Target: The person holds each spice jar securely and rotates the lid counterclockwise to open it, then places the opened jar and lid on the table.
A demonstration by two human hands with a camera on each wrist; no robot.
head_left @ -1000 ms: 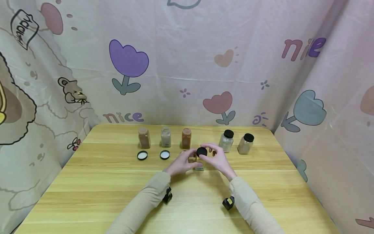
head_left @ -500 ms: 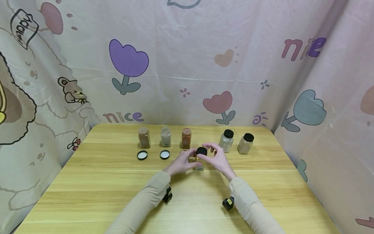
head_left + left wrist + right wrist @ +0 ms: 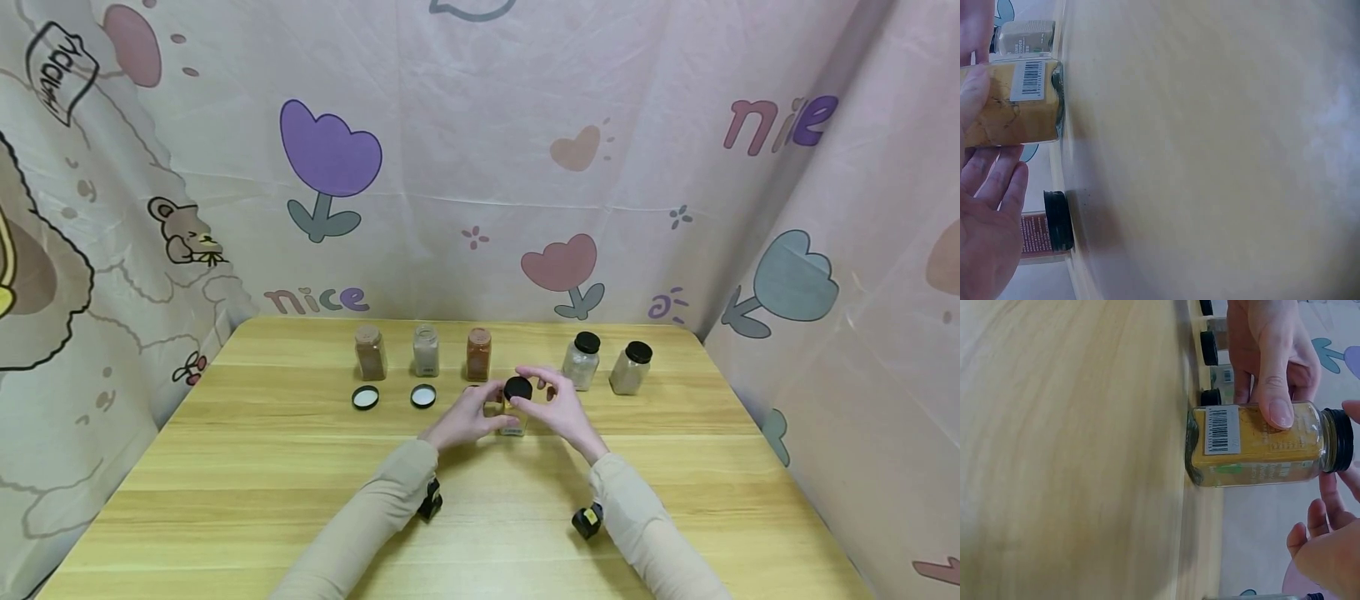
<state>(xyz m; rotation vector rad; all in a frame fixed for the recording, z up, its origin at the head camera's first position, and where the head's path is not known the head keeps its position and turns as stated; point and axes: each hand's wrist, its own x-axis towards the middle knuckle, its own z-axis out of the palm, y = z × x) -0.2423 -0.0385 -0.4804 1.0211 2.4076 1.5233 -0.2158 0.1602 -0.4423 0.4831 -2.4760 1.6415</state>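
A square glass jar of yellow powder (image 3: 1260,450) stands upright on the table, a barcode label low on its side. My left hand (image 3: 468,417) grips its body, thumb on the near face. The jar's black lid (image 3: 517,388) sits on its mouth, and my right hand (image 3: 558,410) holds it between thumb and fingers. Part of the right fingers falls outside the right wrist view. Behind my left hand stands an uncapped jar of reddish powder (image 3: 478,357); in the left wrist view a loose black lid (image 3: 1058,222) lies before it.
At the back left stand an uncapped brown-powder jar (image 3: 371,357) and an uncapped pale-powder jar (image 3: 426,354). Before them lie upturned lids, a left one (image 3: 365,398) and a right one (image 3: 423,397). Two black-lidded jars, one whitish (image 3: 581,367) and one greyish (image 3: 628,377), stand at right.
My right thumb and fingers shift slightly around the lid, out and back. The jar and my left hand stay in place.
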